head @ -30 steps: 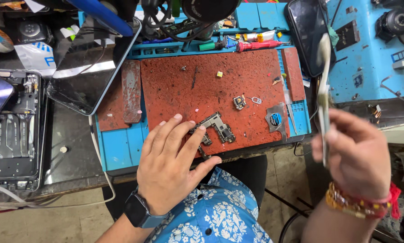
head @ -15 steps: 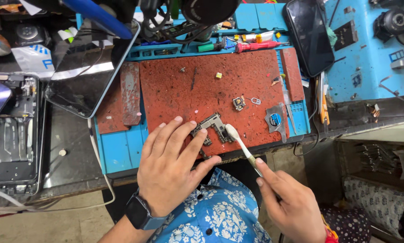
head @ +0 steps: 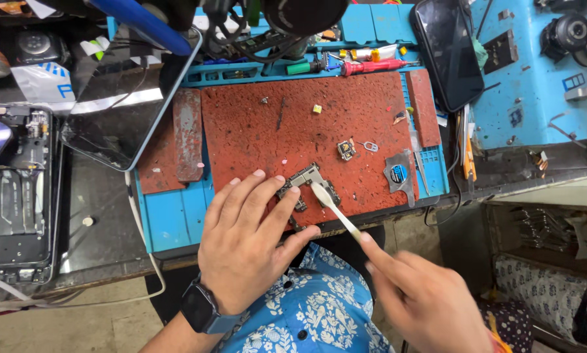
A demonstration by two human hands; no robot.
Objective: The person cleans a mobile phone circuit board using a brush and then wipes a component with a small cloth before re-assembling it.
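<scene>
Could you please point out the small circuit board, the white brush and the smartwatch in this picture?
small circuit board [head: 308, 176]: head view, on its metal shield.
white brush [head: 332, 209]: head view, middle of its handle.
smartwatch [head: 198, 307]: head view, on its dark face, left wrist.

circuit board [head: 308, 181] | small, L-shaped (metal shields), flat on red mat | white brush [head: 332, 209] | tip touching board
</scene>
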